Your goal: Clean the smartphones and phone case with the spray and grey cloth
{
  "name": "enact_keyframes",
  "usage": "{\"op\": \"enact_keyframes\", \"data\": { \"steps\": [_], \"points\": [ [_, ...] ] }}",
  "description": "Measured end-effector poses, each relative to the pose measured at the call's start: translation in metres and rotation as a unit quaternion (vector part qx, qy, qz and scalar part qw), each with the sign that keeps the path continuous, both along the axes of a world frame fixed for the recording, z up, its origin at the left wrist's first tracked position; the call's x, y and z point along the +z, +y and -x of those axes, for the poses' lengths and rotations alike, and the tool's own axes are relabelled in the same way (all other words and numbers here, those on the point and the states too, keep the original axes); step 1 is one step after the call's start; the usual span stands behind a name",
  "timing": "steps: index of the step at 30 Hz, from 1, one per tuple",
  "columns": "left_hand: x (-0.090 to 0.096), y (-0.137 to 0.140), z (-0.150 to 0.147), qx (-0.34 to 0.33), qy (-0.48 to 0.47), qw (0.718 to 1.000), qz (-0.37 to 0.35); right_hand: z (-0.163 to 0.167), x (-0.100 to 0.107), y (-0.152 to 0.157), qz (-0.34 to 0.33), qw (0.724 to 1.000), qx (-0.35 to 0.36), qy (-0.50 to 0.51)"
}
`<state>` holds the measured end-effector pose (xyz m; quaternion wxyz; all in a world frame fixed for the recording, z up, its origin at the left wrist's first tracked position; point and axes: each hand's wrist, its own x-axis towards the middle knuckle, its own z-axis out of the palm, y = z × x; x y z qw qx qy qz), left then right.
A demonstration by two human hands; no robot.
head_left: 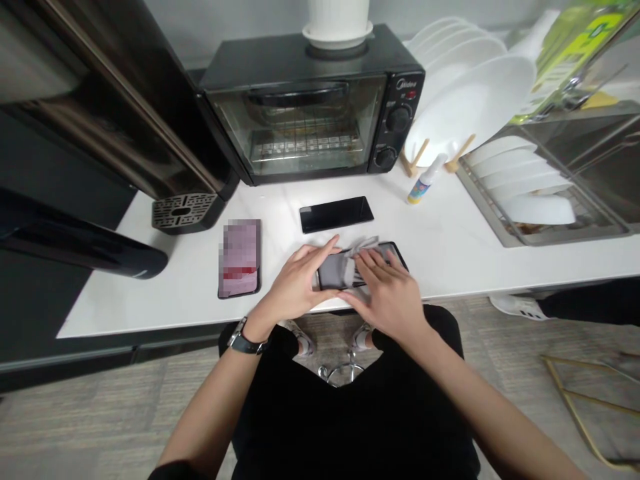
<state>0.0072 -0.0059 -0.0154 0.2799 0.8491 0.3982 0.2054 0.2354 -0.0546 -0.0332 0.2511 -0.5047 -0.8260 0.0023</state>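
A smartphone [331, 270] with a dark rim and a greyish face lies flat near the counter's front edge. My left hand [297, 283] spans its left end, with the thumb at the near edge and the fingers at the far edge. A crumpled grey cloth [349, 270] rests across the phone's middle. Pressed down on that cloth are the fingers of my right hand [393, 293], which hide part of the cloth and phone. Just beyond lies a second, black phone [336, 214]. Left of my left hand is a third phone [240, 258], its pinkish face pixelated.
A black toaster oven [310, 120] stands behind, a white pot [339, 20] on top. White plates [470, 100] fill a rack at right, near a small spray bottle [427, 180] and a sink [500, 227]. A dispenser's drip tray [185, 212] is at left. Another person's shoe [517, 307] shows at right.
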Motion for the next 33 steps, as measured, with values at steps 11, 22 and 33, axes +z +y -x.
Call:
{"op": "enact_keyframes", "data": {
  "steps": [11, 22, 33],
  "points": [
    [0.004, -0.004, 0.003, 0.004, -0.003, 1.0, 0.002, -0.043, 0.011, -0.029, 0.037, 0.998, 0.057, 0.007],
    [0.006, -0.004, -0.001, 0.002, -0.006, 1.0, 0.013, 0.041, -0.001, -0.004, 0.007, 0.999, 0.049, 0.022],
    [0.005, -0.005, 0.0, -0.002, 0.016, 1.0, 0.01, -0.061, 0.009, -0.029, 0.026, 0.999, 0.004, -0.027]
  ]
}}
